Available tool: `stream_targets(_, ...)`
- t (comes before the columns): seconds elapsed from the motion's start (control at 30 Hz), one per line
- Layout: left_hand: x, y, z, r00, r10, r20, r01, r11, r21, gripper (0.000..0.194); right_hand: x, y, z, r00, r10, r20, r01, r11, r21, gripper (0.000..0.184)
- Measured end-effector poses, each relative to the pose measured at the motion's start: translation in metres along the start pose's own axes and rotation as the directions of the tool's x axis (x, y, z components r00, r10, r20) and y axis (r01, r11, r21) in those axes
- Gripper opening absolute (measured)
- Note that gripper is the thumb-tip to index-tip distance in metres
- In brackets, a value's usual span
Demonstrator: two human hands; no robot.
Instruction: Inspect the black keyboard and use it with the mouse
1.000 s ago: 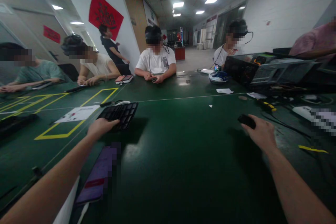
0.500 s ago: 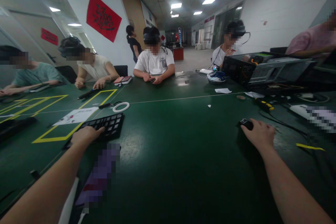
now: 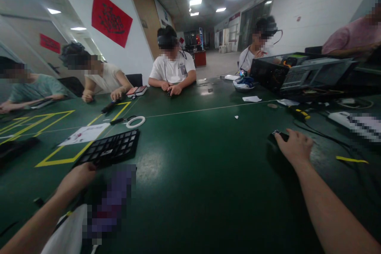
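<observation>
A black keyboard [image 3: 110, 149] lies flat on the green table [image 3: 202, 166], left of centre, partly over a yellow tape line. My left hand [image 3: 79, 174] sits at its near left corner, fingers curled down and mostly hidden; whether it still grips the edge is unclear. My right hand [image 3: 293, 147] rests on the table at the right. Its fingers are wrapped over a small black device [image 3: 277, 136], whose far end pokes out past the fingertips.
A white cable ring [image 3: 135, 122] and a printed sheet [image 3: 85, 134] lie beyond the keyboard. An open computer case [image 3: 297, 73], cables and a yellow-handled tool [image 3: 302, 113] crowd the right side. Several people sit along the far and left edges. A blurred purple object [image 3: 110, 202] lies near me.
The keyboard went from lifted in my left hand to lying flat, and that hand drew back to its near corner. My right hand lowered the black device onto the table.
</observation>
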State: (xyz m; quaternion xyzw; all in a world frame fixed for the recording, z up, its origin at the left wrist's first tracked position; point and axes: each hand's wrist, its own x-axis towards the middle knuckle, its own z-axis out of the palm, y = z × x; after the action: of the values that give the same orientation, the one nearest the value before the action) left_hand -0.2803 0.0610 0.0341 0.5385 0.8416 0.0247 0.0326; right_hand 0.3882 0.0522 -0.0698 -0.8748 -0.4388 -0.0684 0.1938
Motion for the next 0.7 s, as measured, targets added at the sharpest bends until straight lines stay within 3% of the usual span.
stream_targets(0.13,-0.007,-0.005,0.01,0.992,-0.002,0.126,-0.009,0.996,0.089,0.019,-0.001,-0.001,0.0,1.0,0.001,-0.021,0.0,1.0,0.011,0.062)
stream_targets(0.5,0.009,-0.026,0.019,0.991,0.061,0.115,-0.073,0.992,0.102,0.021,-0.001,-0.001,-0.003,0.999,0.018,0.028,-0.019,0.999,0.027,0.064)
stream_targets(0.7,0.003,-0.018,0.014,0.989,0.084,0.122,-0.098,0.988,0.117,0.023,-0.002,-0.001,-0.003,1.0,-0.013,0.017,0.012,1.0,0.026,0.063)
